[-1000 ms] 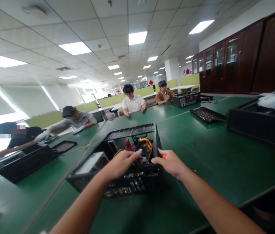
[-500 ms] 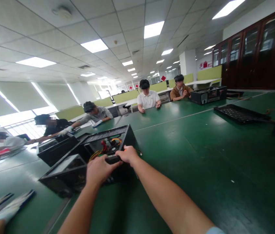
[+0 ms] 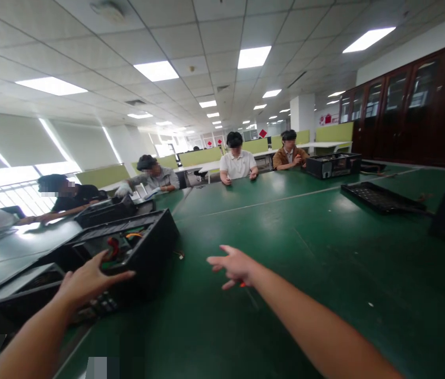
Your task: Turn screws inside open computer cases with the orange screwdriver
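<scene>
The case (image 3: 145, 252) is sitting at left on the table (image 3: 269, 221), opening upward. The left hand (image 3: 86, 281) is lying over its near edge, thumb spreading wide; whether it is gripping, I cannot tell. The right hand (image 3: 235, 266) is hovering apart from the case, fingers spreading; whether it is holding the orange tool (image 3: 243, 285) beneath, I cannot tell. 1 person in white (image 3: 239, 166) is sitting opposite.

Head camera, sole view: worn on the head, faces forward and down across green tabletop (image 3: 305, 247); wearer's left hand (image 3: 88, 279) and right hand (image 3: 238, 266) close, lower half; tiled ceiling (image 3: 220, 37) across top.
</scene>
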`<state>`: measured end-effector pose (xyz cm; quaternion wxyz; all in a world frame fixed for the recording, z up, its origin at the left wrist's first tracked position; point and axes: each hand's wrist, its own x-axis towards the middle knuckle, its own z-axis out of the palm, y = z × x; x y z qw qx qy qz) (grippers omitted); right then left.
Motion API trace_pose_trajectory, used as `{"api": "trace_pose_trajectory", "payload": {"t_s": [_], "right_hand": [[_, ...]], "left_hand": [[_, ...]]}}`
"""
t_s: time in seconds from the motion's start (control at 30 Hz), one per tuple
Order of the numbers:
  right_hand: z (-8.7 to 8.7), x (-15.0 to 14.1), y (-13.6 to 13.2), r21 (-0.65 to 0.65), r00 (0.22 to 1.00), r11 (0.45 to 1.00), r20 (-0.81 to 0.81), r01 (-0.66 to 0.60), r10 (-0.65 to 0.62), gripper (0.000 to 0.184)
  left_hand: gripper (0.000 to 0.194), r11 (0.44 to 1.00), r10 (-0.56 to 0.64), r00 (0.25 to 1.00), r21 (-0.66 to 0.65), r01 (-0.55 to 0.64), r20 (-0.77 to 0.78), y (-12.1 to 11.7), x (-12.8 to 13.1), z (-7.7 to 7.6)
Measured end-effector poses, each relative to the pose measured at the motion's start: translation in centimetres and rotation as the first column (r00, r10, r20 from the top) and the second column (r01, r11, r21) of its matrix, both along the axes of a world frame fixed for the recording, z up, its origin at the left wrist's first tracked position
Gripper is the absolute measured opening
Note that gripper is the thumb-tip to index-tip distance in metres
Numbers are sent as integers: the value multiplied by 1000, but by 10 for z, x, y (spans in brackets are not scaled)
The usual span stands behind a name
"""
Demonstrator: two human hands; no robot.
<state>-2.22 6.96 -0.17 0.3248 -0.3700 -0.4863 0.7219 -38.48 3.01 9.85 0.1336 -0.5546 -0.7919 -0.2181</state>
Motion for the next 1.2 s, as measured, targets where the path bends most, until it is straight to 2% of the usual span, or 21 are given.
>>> {"api": "trace_pose_trajectory", "payload": {"t_s": [0.07,0.1,0.13,0.17,0.23,0.27,0.33,0.37,0.43,0.5,0.6,0.73,0.77,0.8,0.87,0.93,0.97,1.0,1.07,1.2], "right_hand": [[-12,75,0,-51,996,996,-36,74,-76,73],[-17,108,-1,-65,990,990,-61,126,-130,64],[-23,137,-5,-72,980,983,-95,170,-176,57],[-28,160,-9,-77,969,977,-136,199,-208,51],[-38,189,-20,-86,944,968,-216,237,-250,45],[-42,196,-25,-92,934,966,-249,242,-258,44],[-51,197,-33,-110,924,968,-290,227,-250,47],[-54,193,-36,-117,923,971,-304,210,-236,50],[-59,183,-40,-116,922,978,-332,171,-201,56],[-60,173,-42,-93,910,983,-374,156,-180,59],[-60,163,-46,-58,885,983,-429,172,-180,48],[-67,155,-50,-27,913,992,-388,125,-125,32],[-70,153,-51,-19,931,995,-351,99,-99,30],[-74,152,-51,-9,949,997,-306,72,-71,29],[-80,148,-50,15,980,1000,-198,13,-10,32],[-84,144,-50,51,994,997,-91,-59,63,38],[-86,143,-51,72,994,992,-45,-100,103,40],[-87,142,-52,92,990,986,-6,-140,141,40],[-89,141,-53,124,979,971,52,-202,197,37],[-94,142,-53,151,970,961,102,-233,220,41]], "left_hand": [[92,999,-36,999,-21,36,-6,-4,41,2],[91,995,-90,996,40,91,-12,-8,70,-1],[86,978,-180,984,109,178,13,-14,104,-9],[79,936,-324,944,166,309,66,-21,142,-21],[64,820,-561,807,255,512,185,-35,217,-60],[60,765,-642,734,235,599,222,-40,250,-83],[57,643,-764,599,215,735,241,-46,303,-130],[57,582,-807,537,180,793,247,-48,320,-150],[58,444,-879,416,84,892,233,-49,338,-177],[61,356,-913,340,32,934,223,-49,340,-187],[63,336,-930,313,101,936,193,-48,334,-186],[29,239,-970,219,262,935,104,-49,330,-183],[24,250,-967,217,319,914,134,-49,330,-183],[23,297,-951,238,380,876,196,-49,329,-182],[28,475,-871,320,473,742,372,-46,326,-181],[33,642,-750,374,465,609,545,-42,320,-178],[35,697,-693,381,434,571,612,-39,317,-177],[37,730,-646,376,395,557,664,-37,314,-176],[40,757,-579,351,326,566,736,-32,310,-175],[43,741,-533,266,291,605,804,-30,311,-177]]}}
